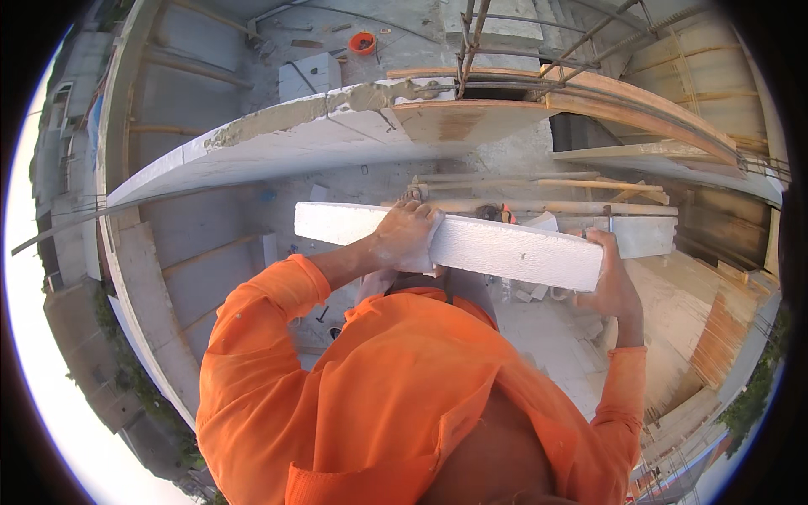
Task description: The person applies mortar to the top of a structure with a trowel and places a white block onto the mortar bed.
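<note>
I hold a long white lightweight block [497, 248] level in front of my chest, over the floor below. My left hand [406, 236] grips its top edge near the middle, fingers curled over the far side. My right hand [611, 282] clasps the block's right end from below and behind. My orange sleeves and shirt fill the lower part of the view. Beyond the block runs the top of a white block wall [278, 139] with a strip of grey mortar spread along it.
Wooden poles and planks [547, 204] lie on the concrete floor past the block. An orange bucket [363, 42] and a loose white block [309, 77] sit further off. Steel rebar [471, 38] rises by a curved wooden formwork [640, 105]. White rubble [539, 290] lies below.
</note>
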Available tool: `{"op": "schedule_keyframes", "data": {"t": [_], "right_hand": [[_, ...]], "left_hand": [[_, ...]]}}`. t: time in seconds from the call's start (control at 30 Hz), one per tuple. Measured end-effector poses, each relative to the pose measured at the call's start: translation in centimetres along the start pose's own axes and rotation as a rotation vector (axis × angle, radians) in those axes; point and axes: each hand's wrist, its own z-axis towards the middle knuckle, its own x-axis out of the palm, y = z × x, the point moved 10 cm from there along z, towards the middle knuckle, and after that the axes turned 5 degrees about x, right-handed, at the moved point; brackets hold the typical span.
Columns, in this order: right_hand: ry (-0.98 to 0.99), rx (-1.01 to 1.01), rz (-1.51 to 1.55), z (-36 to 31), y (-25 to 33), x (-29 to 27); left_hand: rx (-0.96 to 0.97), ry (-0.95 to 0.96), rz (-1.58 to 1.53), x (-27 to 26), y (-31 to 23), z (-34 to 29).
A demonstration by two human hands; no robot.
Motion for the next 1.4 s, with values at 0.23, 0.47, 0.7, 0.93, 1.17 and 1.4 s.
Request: {"op": "schedule_keyframes", "data": {"t": [0.23,0.47,0.7,0.93,1.17,1.4], "right_hand": [[-0.065,-0.550,-0.574,4.6,20.3,8.9],[-0.016,-0.598,-0.580,12.8,27.1,15.7],[-0.060,-0.714,-0.519,17.6,36.2,15.1],[-0.251,-0.664,-0.519,22.1,42.0,13.8],[-0.291,-0.570,-0.488,26.3,41.6,12.2],[-0.305,-0.471,-0.408,30.0,39.2,12.4]], "left_hand": [[-0.194,0.006,0.102,-5.4,3.9,-4.4],[-0.297,-0.065,0.164,-12.0,8.8,-8.8],[-0.487,-0.097,0.206,-19.4,15.2,-11.9],[-0.631,-0.096,0.254,-25.0,21.1,-12.4],[-0.481,-0.094,0.343,-27.6,23.5,-8.4],[-0.436,-0.043,0.339,-27.1,24.3,-4.5]]}}
